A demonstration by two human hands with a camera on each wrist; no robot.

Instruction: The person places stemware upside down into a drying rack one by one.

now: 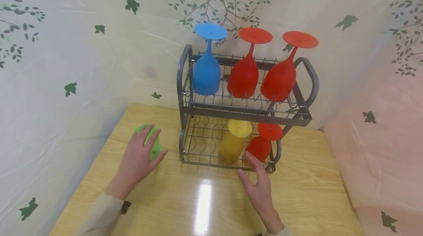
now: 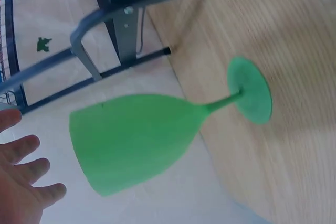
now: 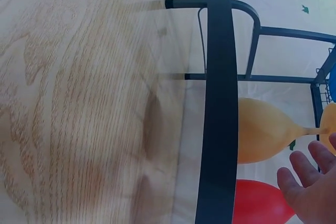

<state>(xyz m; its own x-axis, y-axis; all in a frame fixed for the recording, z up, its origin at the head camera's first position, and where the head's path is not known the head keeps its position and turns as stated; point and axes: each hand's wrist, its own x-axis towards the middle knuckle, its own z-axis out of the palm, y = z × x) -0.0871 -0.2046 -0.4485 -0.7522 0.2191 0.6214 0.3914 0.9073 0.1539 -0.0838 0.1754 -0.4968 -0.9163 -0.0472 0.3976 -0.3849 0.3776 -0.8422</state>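
Observation:
A green wine glass [image 2: 139,140] stands upright on the table at the left, its foot on the wood. My left hand [image 1: 135,157] hovers over its rim with fingers spread, and the left wrist view shows a gap between fingertips and glass. My right hand [image 1: 259,190] is held at the front of the rack's lower tier, fingers extended and nothing in them. Nearest to it are an upside-down yellow wine glass [image 1: 231,147] and an upside-down red wine glass [image 1: 259,148]. Whether its fingertips touch either one, I cannot tell.
A dark two-tier dish rack [image 1: 244,113] stands at the back of the wooden table [image 1: 307,188]. Its upper tier bears an upside-down blue wine glass [image 1: 206,74] and two upside-down red ones, the middle glass [image 1: 243,76] and the right glass [image 1: 280,80]. Leaf-patterned sheeting [image 1: 138,52] surrounds the table.

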